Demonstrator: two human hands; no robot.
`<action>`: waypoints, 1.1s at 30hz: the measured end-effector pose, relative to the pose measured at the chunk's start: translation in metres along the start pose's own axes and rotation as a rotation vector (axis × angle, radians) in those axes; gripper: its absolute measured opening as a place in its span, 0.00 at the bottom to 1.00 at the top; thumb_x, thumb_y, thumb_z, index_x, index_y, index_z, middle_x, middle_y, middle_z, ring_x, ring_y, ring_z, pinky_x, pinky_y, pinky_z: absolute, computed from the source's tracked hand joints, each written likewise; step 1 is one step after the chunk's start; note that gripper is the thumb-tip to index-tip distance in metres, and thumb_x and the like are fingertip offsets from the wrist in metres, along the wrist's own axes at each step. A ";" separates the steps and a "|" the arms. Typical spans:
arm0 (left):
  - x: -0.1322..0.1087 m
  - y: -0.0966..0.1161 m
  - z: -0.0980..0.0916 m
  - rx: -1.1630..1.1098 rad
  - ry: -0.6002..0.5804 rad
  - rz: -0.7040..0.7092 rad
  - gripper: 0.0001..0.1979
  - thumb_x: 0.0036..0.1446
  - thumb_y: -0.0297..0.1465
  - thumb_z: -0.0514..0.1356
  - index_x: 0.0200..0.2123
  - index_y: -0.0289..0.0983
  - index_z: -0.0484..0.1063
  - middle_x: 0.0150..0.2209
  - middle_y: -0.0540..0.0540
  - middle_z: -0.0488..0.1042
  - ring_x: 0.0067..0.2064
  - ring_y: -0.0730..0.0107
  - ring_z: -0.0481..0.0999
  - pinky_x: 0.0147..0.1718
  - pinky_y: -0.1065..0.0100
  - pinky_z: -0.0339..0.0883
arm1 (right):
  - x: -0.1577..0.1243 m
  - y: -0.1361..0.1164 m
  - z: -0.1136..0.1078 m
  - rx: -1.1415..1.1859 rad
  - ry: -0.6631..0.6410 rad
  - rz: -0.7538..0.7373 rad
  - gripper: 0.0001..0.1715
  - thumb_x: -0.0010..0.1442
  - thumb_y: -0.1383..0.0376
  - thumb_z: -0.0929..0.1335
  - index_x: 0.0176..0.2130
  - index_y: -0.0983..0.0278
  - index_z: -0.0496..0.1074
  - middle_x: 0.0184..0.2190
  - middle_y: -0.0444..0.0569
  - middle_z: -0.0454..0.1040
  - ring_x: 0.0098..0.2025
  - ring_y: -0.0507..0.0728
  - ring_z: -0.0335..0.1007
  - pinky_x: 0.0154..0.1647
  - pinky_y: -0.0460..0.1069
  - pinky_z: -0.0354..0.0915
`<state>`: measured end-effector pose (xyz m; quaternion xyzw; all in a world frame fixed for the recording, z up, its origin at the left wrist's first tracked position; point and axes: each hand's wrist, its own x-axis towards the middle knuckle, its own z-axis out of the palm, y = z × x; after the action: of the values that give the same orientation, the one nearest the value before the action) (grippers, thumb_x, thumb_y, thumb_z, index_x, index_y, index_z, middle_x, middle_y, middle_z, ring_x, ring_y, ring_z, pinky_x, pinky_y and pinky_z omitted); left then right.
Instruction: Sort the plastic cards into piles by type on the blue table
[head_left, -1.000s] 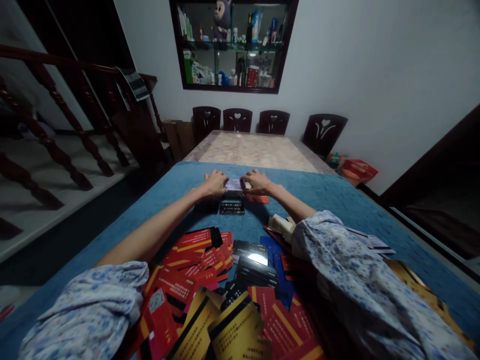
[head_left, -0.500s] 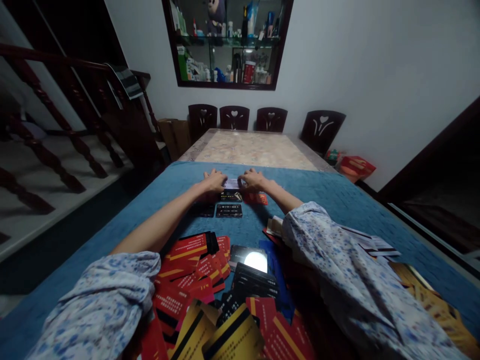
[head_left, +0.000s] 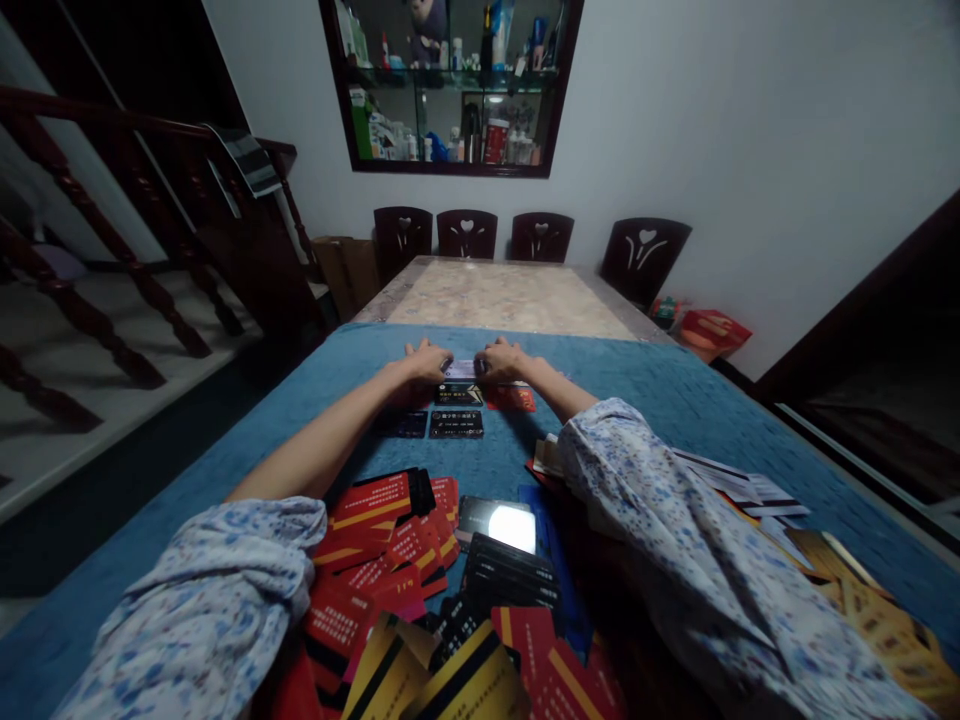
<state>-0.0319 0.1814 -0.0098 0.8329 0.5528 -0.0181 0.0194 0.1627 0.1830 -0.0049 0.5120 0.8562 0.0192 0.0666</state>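
Far out on the blue cloth, a pale lilac card (head_left: 463,370) lies between my two hands. My left hand (head_left: 427,361) has its curled fingers on the card's left end. At the right end, my right hand (head_left: 501,360) holds it the same way. Just below sits a black card with a gold mark (head_left: 459,394). Nearer to me lies a black card with white print (head_left: 457,425), beside a dark card (head_left: 406,425). A red card (head_left: 512,399) is partly under my right hand.
Close to me are heaped red cards (head_left: 375,500), black cards (head_left: 510,572) and gold cards (head_left: 469,680). A grey card (head_left: 480,520) reflects light. More white striped cards (head_left: 739,480) and gold cards (head_left: 885,610) lie right of my right sleeve. Chairs (head_left: 466,235) stand beyond the table.
Both hands stay at the pale card's ends, with hardly any movement. The view has shifted slightly.
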 end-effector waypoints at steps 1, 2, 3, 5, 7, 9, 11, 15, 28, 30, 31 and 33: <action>0.000 0.000 -0.001 -0.003 -0.010 0.005 0.22 0.50 0.28 0.60 0.50 0.39 0.77 0.49 0.35 0.77 0.59 0.37 0.65 0.55 0.35 0.57 | 0.000 0.000 0.000 -0.003 -0.004 0.000 0.25 0.60 0.54 0.68 0.54 0.59 0.78 0.56 0.59 0.74 0.60 0.72 0.61 0.53 0.60 0.61; 0.001 0.000 -0.001 -0.003 -0.019 0.008 0.22 0.50 0.28 0.60 0.50 0.40 0.77 0.49 0.36 0.77 0.59 0.38 0.64 0.56 0.35 0.57 | 0.001 0.000 0.000 -0.005 -0.007 0.001 0.25 0.60 0.54 0.68 0.53 0.59 0.78 0.56 0.59 0.74 0.60 0.72 0.62 0.53 0.59 0.61; 0.001 0.000 -0.002 -0.001 -0.028 0.011 0.22 0.50 0.28 0.60 0.50 0.40 0.76 0.49 0.37 0.77 0.60 0.39 0.63 0.56 0.35 0.57 | 0.001 0.000 0.000 -0.007 -0.007 0.001 0.25 0.59 0.54 0.68 0.53 0.59 0.78 0.56 0.59 0.75 0.60 0.72 0.62 0.53 0.59 0.61; 0.002 -0.001 -0.001 0.006 -0.042 0.013 0.22 0.51 0.28 0.59 0.51 0.42 0.76 0.50 0.38 0.77 0.60 0.41 0.63 0.57 0.36 0.58 | 0.002 0.001 0.001 -0.007 -0.006 0.003 0.24 0.59 0.54 0.68 0.53 0.59 0.78 0.55 0.59 0.75 0.60 0.71 0.62 0.52 0.58 0.61; 0.002 -0.002 -0.001 0.011 -0.047 0.021 0.22 0.51 0.27 0.59 0.50 0.42 0.77 0.49 0.39 0.77 0.60 0.42 0.63 0.56 0.38 0.59 | 0.003 0.001 0.002 -0.002 -0.012 0.001 0.23 0.60 0.55 0.68 0.53 0.59 0.78 0.55 0.58 0.75 0.60 0.71 0.62 0.52 0.58 0.61; 0.002 -0.003 0.001 0.011 -0.036 0.038 0.21 0.50 0.26 0.59 0.48 0.41 0.77 0.49 0.38 0.77 0.59 0.41 0.63 0.54 0.40 0.60 | 0.004 0.002 0.003 0.006 -0.016 -0.008 0.24 0.60 0.54 0.69 0.53 0.59 0.77 0.56 0.58 0.75 0.61 0.71 0.61 0.52 0.58 0.61; 0.002 -0.005 0.002 0.003 -0.016 0.063 0.20 0.50 0.26 0.59 0.47 0.40 0.78 0.48 0.37 0.76 0.58 0.42 0.63 0.53 0.42 0.61 | 0.004 0.003 0.002 0.009 -0.014 -0.022 0.24 0.60 0.53 0.69 0.54 0.58 0.77 0.56 0.57 0.75 0.61 0.71 0.61 0.52 0.58 0.61; 0.002 -0.009 0.006 -0.030 0.005 0.098 0.17 0.50 0.26 0.59 0.44 0.39 0.77 0.46 0.39 0.76 0.58 0.44 0.62 0.53 0.47 0.61 | 0.005 0.004 -0.001 0.016 -0.028 -0.044 0.26 0.59 0.53 0.71 0.55 0.57 0.76 0.56 0.56 0.75 0.61 0.72 0.61 0.53 0.59 0.62; 0.001 -0.012 0.010 -0.072 0.024 0.123 0.21 0.51 0.26 0.59 0.49 0.40 0.77 0.48 0.39 0.75 0.59 0.44 0.63 0.56 0.44 0.58 | 0.009 0.001 -0.001 0.065 -0.018 -0.036 0.32 0.57 0.57 0.70 0.60 0.52 0.73 0.59 0.51 0.74 0.61 0.71 0.62 0.53 0.60 0.64; -0.001 -0.012 0.011 -0.077 0.035 0.122 0.22 0.51 0.25 0.58 0.50 0.41 0.77 0.47 0.39 0.75 0.59 0.44 0.63 0.56 0.44 0.58 | 0.009 0.001 -0.001 0.071 -0.033 -0.033 0.33 0.56 0.58 0.70 0.61 0.52 0.72 0.59 0.51 0.74 0.61 0.71 0.62 0.53 0.60 0.64; -0.002 -0.013 0.011 -0.082 0.048 0.120 0.23 0.51 0.25 0.57 0.51 0.41 0.77 0.47 0.39 0.75 0.59 0.44 0.63 0.56 0.44 0.58 | 0.009 0.001 -0.002 0.075 -0.038 -0.032 0.33 0.56 0.58 0.70 0.62 0.53 0.72 0.60 0.51 0.73 0.61 0.71 0.61 0.53 0.60 0.64; -0.007 -0.015 0.011 -0.097 0.086 0.119 0.25 0.53 0.24 0.55 0.54 0.41 0.76 0.49 0.38 0.75 0.60 0.45 0.63 0.56 0.45 0.57 | 0.009 0.002 -0.002 0.083 -0.048 -0.036 0.34 0.57 0.58 0.70 0.63 0.53 0.71 0.60 0.52 0.73 0.62 0.72 0.61 0.54 0.61 0.64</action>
<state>-0.0480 0.1801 -0.0211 0.8623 0.5029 0.0454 0.0369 0.1598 0.1914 -0.0035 0.4990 0.8636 -0.0297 0.0660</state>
